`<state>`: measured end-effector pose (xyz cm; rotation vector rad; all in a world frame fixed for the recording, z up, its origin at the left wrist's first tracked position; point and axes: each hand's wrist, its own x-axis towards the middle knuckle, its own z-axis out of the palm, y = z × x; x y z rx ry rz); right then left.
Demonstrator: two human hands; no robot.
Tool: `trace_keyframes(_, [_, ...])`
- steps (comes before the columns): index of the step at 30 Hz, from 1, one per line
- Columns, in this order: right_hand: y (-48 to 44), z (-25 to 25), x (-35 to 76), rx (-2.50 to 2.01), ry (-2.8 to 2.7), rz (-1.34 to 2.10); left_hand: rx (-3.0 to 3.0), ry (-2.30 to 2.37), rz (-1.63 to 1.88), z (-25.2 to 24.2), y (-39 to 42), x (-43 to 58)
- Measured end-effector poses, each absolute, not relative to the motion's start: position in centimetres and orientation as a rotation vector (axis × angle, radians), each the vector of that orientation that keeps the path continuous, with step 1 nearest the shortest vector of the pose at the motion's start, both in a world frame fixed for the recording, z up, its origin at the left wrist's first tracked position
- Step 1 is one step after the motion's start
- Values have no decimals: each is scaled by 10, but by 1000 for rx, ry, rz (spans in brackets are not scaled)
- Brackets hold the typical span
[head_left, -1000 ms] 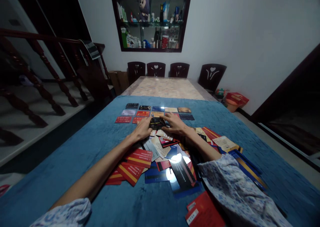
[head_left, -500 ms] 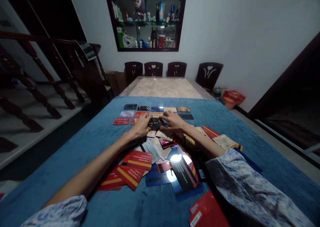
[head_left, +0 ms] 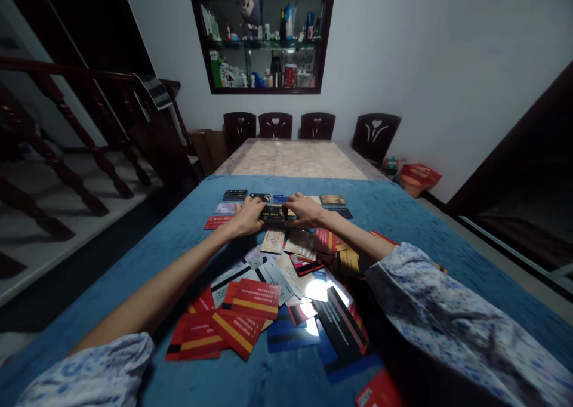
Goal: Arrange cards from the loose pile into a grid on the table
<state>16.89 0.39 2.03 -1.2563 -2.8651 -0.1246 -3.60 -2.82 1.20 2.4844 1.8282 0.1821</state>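
A black card [head_left: 272, 215] with gold lettering is held at its two ends, between the fingers of my left hand [head_left: 249, 216] and my right hand [head_left: 305, 210]. Both hands are closed on it, low over the rows of cards. Of those rows, a red card [head_left: 216, 222] and a pale card [head_left: 225, 208] show left of my left hand. Farther back lie a dark card [head_left: 235, 194] and a brown card [head_left: 333, 200]. My hands hide the middle of the rows. Nearer me spreads a loose heap with several red cards [head_left: 250, 298], a blue card [head_left: 293, 330] and a black-striped dark card [head_left: 341, 320].
A blue cloth [head_left: 156, 264] covers the near part of the table, with a beige tabletop [head_left: 298, 158] beyond. Dark chairs [head_left: 275, 125] stand at the far end. A wooden railing [head_left: 85, 138] runs along the left, and a red bin [head_left: 418, 177] sits at the right.
Both hands have moved slightly away from me with the black card, over the laid-out rows. The heap's near cards show lower in view, and more of its far cards are uncovered.
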Motion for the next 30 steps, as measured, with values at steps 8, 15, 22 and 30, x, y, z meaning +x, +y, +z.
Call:
trace_keyframes(8, [29,27,146,-1340,-2867,-140,2518,1863,147,15,4,-52])
trace_keyframes(15, [56,25,129,-1364,-2872,-135,2507,1897,94,14,34,-66])
trace_keyframes(22, [80,19,117,-1421,-2856,-113,2509,1914,23,12,56,-73])
trace_keyframes(30, [98,13,106,-1483,-2853,-79,2478,1934,27,4,82,-77])
